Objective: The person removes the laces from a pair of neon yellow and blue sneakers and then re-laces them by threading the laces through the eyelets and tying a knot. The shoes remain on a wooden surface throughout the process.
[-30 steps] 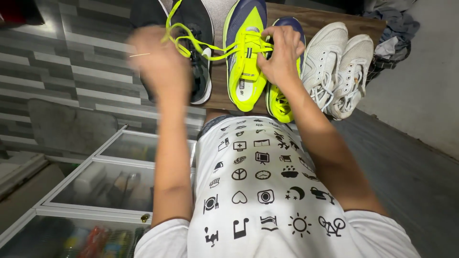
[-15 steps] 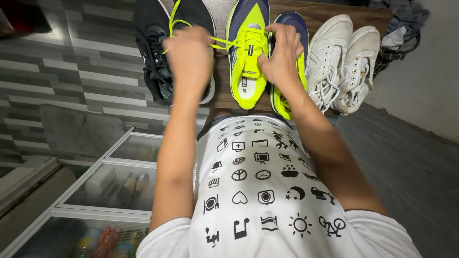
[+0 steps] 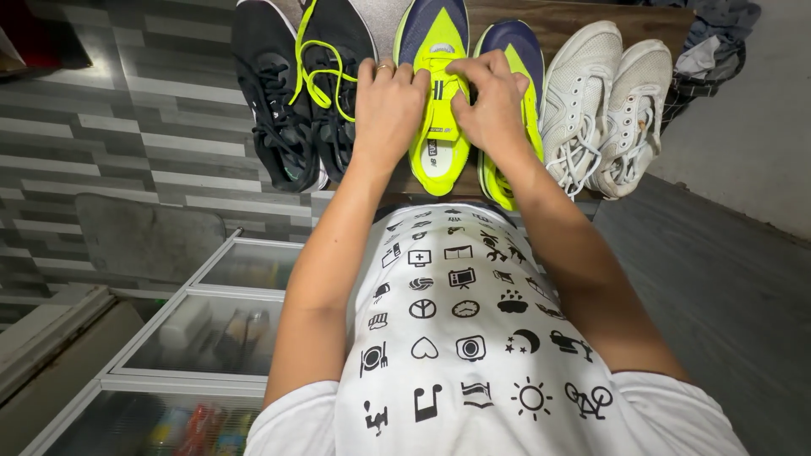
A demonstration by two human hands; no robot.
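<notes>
A neon yellow and navy sneaker (image 3: 437,139) lies on a wooden shelf (image 3: 583,25), its twin (image 3: 507,59) close on the right. My left hand (image 3: 387,105) and my right hand (image 3: 488,101) meet over the first shoe's lacing, fingers pinching its yellow laces. A long loose end of yellow lace (image 3: 325,72) trails left over a pair of black sneakers (image 3: 291,101). My hands hide the knot area.
A pair of white sneakers (image 3: 604,110) lies at the right end of the shelf, with crumpled cloth (image 3: 714,46) beyond it. A glass-topped chest cabinet (image 3: 194,329) stands at lower left. A grey striped wall panel (image 3: 127,127) is on the left.
My left hand came back from the left, where it pulled the lace out, and now rests on the yellow shoe beside my right hand. The lace end dropped onto the black sneakers.
</notes>
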